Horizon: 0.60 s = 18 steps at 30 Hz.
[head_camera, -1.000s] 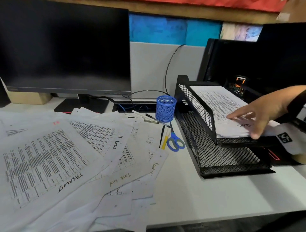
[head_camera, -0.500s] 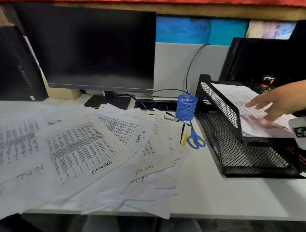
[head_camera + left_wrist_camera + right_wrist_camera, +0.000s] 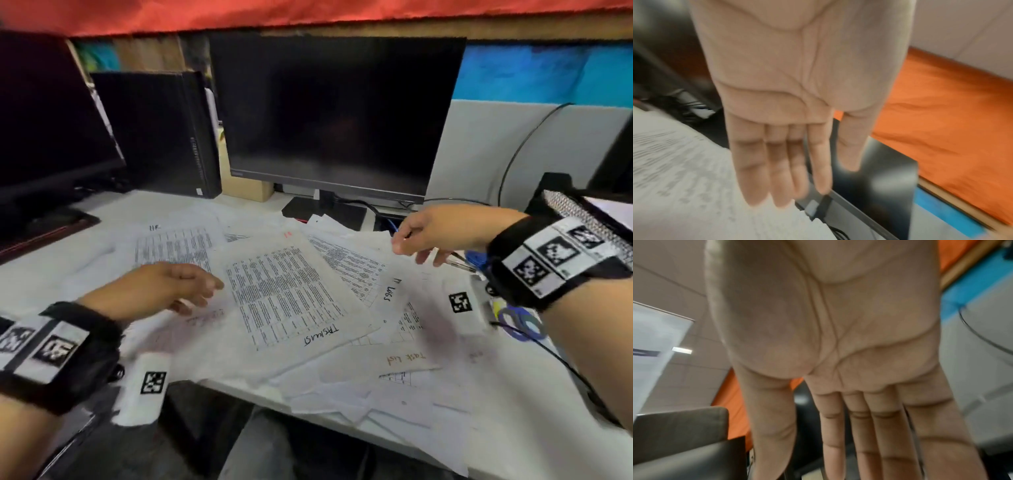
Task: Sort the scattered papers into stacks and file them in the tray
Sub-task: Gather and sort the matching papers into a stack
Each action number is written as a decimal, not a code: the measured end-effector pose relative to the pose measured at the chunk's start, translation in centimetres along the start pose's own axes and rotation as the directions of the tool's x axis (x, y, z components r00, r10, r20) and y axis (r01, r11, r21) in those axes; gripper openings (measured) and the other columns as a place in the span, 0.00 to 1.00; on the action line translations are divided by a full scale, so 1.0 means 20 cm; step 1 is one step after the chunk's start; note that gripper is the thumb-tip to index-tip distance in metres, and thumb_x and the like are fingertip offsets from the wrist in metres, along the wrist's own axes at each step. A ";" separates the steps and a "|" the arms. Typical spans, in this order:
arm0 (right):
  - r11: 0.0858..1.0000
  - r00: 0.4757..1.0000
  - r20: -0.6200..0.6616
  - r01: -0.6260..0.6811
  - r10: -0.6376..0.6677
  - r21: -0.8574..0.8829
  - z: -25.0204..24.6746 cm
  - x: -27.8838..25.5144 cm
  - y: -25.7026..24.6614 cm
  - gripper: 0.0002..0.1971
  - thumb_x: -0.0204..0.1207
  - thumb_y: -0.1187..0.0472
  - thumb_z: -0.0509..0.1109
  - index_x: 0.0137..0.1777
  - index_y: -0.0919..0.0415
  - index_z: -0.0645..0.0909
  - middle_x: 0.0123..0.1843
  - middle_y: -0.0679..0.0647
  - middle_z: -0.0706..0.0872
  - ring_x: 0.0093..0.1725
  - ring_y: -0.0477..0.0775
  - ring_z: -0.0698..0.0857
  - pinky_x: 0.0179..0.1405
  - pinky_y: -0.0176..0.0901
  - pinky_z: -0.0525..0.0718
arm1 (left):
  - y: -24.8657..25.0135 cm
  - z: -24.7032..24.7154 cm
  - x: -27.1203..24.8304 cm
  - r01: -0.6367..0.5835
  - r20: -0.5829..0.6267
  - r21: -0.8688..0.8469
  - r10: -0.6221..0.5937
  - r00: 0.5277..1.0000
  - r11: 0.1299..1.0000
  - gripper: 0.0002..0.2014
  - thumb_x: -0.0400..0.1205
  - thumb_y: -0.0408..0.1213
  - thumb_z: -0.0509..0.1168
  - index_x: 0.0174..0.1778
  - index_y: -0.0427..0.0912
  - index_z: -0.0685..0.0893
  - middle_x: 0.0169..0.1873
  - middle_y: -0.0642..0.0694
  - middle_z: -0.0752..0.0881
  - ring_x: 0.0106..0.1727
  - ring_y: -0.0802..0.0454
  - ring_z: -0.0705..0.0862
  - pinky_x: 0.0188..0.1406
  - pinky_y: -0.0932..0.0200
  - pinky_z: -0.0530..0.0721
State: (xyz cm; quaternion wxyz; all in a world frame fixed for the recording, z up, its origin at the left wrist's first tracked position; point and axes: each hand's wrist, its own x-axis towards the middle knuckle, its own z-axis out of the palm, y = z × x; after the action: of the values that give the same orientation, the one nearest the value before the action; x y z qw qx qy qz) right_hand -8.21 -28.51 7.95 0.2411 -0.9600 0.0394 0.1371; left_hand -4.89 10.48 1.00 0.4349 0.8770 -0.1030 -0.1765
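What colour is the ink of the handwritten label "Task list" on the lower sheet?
Orange-brown, seen best in the head view: the "Task list" label.

Head cam looks down over the desk (image 3: 222, 383) and papers (image 3: 284, 291). Wrist cams sit close under each palm, facing fingertips; all three catch the monitor (image 3: 335, 113).

Your papers and tray
Printed papers (image 3: 287, 291) lie fanned and overlapping across the surface; the black mesh tray (image 3: 582, 212) stands at far right.

A dark monitor (image 3: 337, 113) stood at the back of the white bench (image 3: 534, 404), a black computer tower (image 3: 161, 133) to its left, blue-handled scissors (image 3: 520, 323) lying at right.
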 end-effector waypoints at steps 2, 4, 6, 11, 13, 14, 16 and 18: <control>0.992 0.997 0.042 -0.065 0.060 0.105 0.14 0.16 -0.05 0.14 0.77 0.52 0.71 0.59 0.58 0.83 0.55 0.56 0.86 0.50 0.55 0.87 0.49 0.48 0.88 | -0.04 -0.08 0.11 0.108 -0.194 0.042 -0.097 0.976 0.993 0.22 0.71 0.57 0.73 0.57 0.49 0.89 0.57 0.49 0.87 0.60 0.48 0.84 0.59 0.51 0.82; 0.977 0.988 0.066 -0.149 0.140 0.151 0.26 0.30 -0.08 0.18 0.77 0.52 0.71 0.61 0.63 0.81 0.56 0.58 0.85 0.49 0.57 0.85 0.54 0.53 0.87 | -0.10 -0.15 0.20 0.316 -0.326 0.295 -0.216 0.921 0.902 0.20 0.83 0.48 0.63 0.69 0.43 0.81 0.70 0.44 0.78 0.70 0.44 0.77 0.71 0.51 0.72; 0.964 0.974 0.079 -0.221 0.211 0.146 0.35 0.40 -0.11 0.22 0.72 0.47 0.75 0.57 0.64 0.82 0.52 0.59 0.88 0.47 0.58 0.88 0.53 0.57 0.88 | -0.15 -0.19 0.25 0.475 -0.368 0.409 -0.336 0.867 0.779 0.26 0.85 0.50 0.59 0.76 0.39 0.72 0.77 0.42 0.71 0.76 0.44 0.70 0.74 0.53 0.65; 0.957 0.959 0.110 -0.273 0.262 0.102 0.50 0.52 -0.17 0.19 0.68 0.48 0.79 0.44 0.65 0.84 0.40 0.60 0.89 0.31 0.55 0.83 0.33 0.41 0.80 | -0.27 -0.21 0.31 0.605 -0.346 0.391 -0.499 0.795 0.694 0.35 0.80 0.60 0.61 0.75 0.37 0.74 0.74 0.40 0.75 0.73 0.43 0.74 0.72 0.53 0.71; 0.967 0.961 0.112 -0.255 0.252 0.010 0.54 0.55 -0.19 0.17 0.67 0.48 0.80 0.40 0.61 0.82 0.35 0.55 0.86 0.31 0.52 0.81 0.31 0.40 0.78 | -0.30 -0.21 0.36 0.639 -0.386 0.374 -0.514 0.766 0.672 0.38 0.79 0.62 0.62 0.76 0.36 0.71 0.74 0.39 0.75 0.73 0.43 0.74 0.73 0.51 0.71; 0.970 0.965 0.107 -0.239 0.241 -0.029 0.55 0.56 -0.20 0.16 0.68 0.49 0.79 0.40 0.61 0.82 0.37 0.54 0.86 0.34 0.53 0.82 0.34 0.41 0.79 | -0.31 -0.21 0.38 0.648 -0.402 0.362 -0.514 0.757 0.671 0.39 0.76 0.62 0.65 0.76 0.36 0.71 0.73 0.40 0.76 0.72 0.43 0.75 0.72 0.51 0.72; 0.971 0.966 0.115 -0.225 0.233 -0.076 0.57 0.59 -0.22 0.14 0.71 0.50 0.77 0.40 0.61 0.81 0.40 0.54 0.86 0.38 0.52 0.82 0.40 0.41 0.80 | -0.31 -0.22 0.41 0.658 -0.433 0.358 -0.506 0.746 0.663 0.41 0.74 0.63 0.67 0.75 0.37 0.72 0.72 0.40 0.77 0.71 0.43 0.77 0.71 0.50 0.74; 0.968 0.966 0.110 -0.220 0.233 -0.118 0.56 0.59 -0.22 0.15 0.74 0.48 0.73 0.37 0.59 0.77 0.37 0.51 0.82 0.36 0.50 0.80 0.37 0.38 0.76 | -0.32 -0.23 0.43 0.653 -0.434 0.316 -0.507 0.745 0.688 0.40 0.76 0.63 0.65 0.77 0.38 0.70 0.74 0.41 0.74 0.74 0.43 0.74 0.74 0.50 0.72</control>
State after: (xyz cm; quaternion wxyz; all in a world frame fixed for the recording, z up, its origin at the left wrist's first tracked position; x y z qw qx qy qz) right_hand 1.01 -19.51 -2.91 0.1752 -0.9502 0.1268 0.2244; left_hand 5.02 14.83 -3.48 0.1514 0.9548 0.2160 -0.1368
